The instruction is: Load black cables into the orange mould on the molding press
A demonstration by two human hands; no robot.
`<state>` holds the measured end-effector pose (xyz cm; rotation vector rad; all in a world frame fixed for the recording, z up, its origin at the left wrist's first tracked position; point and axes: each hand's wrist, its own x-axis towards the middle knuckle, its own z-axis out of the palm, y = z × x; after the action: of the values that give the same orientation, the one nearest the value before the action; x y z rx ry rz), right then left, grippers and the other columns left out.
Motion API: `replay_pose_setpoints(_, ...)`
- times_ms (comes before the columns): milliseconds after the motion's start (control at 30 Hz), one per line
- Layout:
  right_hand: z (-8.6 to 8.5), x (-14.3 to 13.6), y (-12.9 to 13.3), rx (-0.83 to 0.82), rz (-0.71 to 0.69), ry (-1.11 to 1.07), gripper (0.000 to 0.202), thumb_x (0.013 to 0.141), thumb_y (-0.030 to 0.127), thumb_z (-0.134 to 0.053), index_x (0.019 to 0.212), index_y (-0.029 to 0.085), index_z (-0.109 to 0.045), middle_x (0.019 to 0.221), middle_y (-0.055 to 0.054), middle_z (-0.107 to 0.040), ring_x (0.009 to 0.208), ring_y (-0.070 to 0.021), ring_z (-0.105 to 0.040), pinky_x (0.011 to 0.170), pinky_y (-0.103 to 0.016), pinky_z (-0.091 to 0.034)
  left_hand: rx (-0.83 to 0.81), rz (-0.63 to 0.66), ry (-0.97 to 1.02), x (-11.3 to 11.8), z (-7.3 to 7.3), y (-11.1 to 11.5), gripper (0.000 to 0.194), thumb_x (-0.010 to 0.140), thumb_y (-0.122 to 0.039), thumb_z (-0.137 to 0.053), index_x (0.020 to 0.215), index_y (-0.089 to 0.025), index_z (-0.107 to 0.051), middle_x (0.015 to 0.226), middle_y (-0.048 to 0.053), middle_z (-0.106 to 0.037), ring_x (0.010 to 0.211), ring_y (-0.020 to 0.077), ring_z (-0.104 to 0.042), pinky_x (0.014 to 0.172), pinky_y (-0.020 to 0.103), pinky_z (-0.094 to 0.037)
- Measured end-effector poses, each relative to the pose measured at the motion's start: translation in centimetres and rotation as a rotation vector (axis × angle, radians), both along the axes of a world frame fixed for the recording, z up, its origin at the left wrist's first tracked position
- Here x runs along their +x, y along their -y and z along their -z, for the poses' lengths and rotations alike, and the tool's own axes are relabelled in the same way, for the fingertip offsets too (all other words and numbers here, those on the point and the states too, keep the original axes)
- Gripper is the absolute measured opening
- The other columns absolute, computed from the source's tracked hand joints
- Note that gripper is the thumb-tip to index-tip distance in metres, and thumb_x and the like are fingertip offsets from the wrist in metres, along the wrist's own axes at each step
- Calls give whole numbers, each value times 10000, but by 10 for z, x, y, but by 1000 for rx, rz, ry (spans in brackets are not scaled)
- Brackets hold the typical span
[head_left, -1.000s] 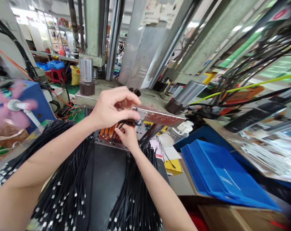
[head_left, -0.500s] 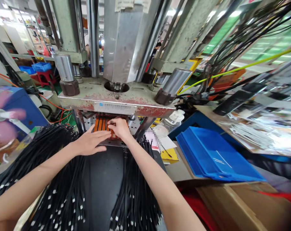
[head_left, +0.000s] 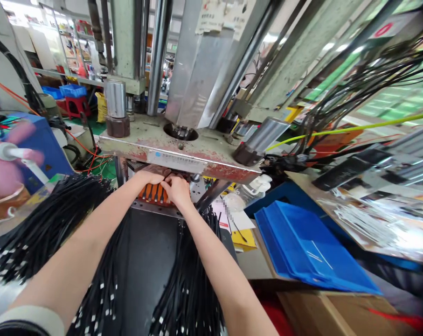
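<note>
An orange fixture (head_left: 158, 194) sits inside the press under its scratched metal plate (head_left: 211, 169), with several black cables lying in its slots. Over the back of the fixture, my left hand (head_left: 153, 178) reaches in, its fingertips partly hidden near the press opening. Beside it my right hand (head_left: 178, 189) has its fingers bent together at the fixture's right part, close to a thin black cable end. What either hand pinches is too small to tell. Bundles of black cables with white ends (head_left: 193, 280) hang on both sides of the black table (head_left: 148, 270).
Blue trays (head_left: 312, 252) rest at the right above a cardboard box (head_left: 319, 308). A pink fan (head_left: 8, 154) stands at the left. Steel columns of the press rise beyond the hands. Papers and a clear bottle (head_left: 256, 189) lie right of the press.
My left hand has moved forward from the fixture's front-left and its fingers have gone from spread to bent. My right hand stays over the fixture's right part. The view has shifted slightly.
</note>
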<state>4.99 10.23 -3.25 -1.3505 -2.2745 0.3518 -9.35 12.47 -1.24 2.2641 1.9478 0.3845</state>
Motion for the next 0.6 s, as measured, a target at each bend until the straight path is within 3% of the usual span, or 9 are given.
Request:
replay_pose_setpoints(67, 1, 16, 5, 39, -35, -51, 157, 863, 291, -596, 953, 186, -671, 894, -75, -672, 886, -210, -607, 826, -315, -436, 1, 28, -9, -6, 4, 22, 434, 975, -359, -301, 1291, -171, -531, 1300, 100, -601, 1176, 201, -560, 999, 307, -387)
replay_pose_setpoints(133, 6, 46, 19, 108, 4, -46, 200, 897, 288, -553, 1018, 163, -651, 919, -91, -676, 882, -208, -620, 819, -307, -446, 88, 15, -9, -17, 13, 57, 453, 993, -351, -241, 1322, -160, -487, 1329, 103, -568, 1217, 197, -520, 1030, 310, -365)
replay_pose_setpoints(200, 16, 81, 39, 122, 152, 110, 243, 935, 320, -492, 970, 146, -659, 898, -121, -679, 857, -239, -642, 765, -327, -458, 233, -83, -45, -28, 27, 97, 437, 993, -332, -235, 1272, -153, -518, 1259, 120, -590, 1181, 217, -525, 1015, 331, -381)
replay_pose_setpoints(300, 34, 122, 68, -69, 286, 478, 344, 931, 403, -489, 833, 134, -680, 828, -176, -686, 770, -304, -671, 660, -366, -454, 181, -271, -257, -39, 49, 142, 391, 955, -383, -340, 1051, -129, -622, 1049, 175, -618, 1054, 308, -548, 865, 408, -453)
replay_pose_setpoints(367, 44, 135, 78, -200, 247, 561, 326, 915, 399, -510, 797, 149, -684, 827, -179, -698, 772, -314, -682, 648, -364, -448, 81, -319, -369, -41, 60, 154, 353, 919, -383, -414, 972, -109, -631, 1011, 194, -601, 1029, 342, -541, 804, 426, -459)
replay_pose_setpoints(433, 50, 139, 80, -271, 208, 481, 268, 905, 348, -511, 782, 181, -682, 820, -135, -713, 804, -289, -688, 669, -339, -442, 25, -335, -375, -43, 66, 152, 292, 907, -312, -418, 932, -111, -628, 1013, 187, -598, 1019, 336, -551, 790, 414, -453)
replay_pose_setpoints(500, 50, 139, 78, -295, 236, 338, 246, 895, 319, -501, 752, 204, -666, 758, -84, -710, 802, -263, -687, 673, -311, -433, -6, -349, -266, -47, 65, 144, 240, 895, -241, -402, 884, -136, -618, 968, 151, -614, 962, 294, -582, 763, 372, -448)
replay_pose_setpoints(600, 41, 137, 79, -252, 244, 56, 238, 894, 331, -476, 739, 212, -611, 683, -41, -687, 706, -221, -674, 647, -283, -430, 36, -316, 34, -54, 49, 139, 174, 885, -224, -415, 819, -168, -566, 805, 65, -614, 765, 199, -593, 697, 297, -431)
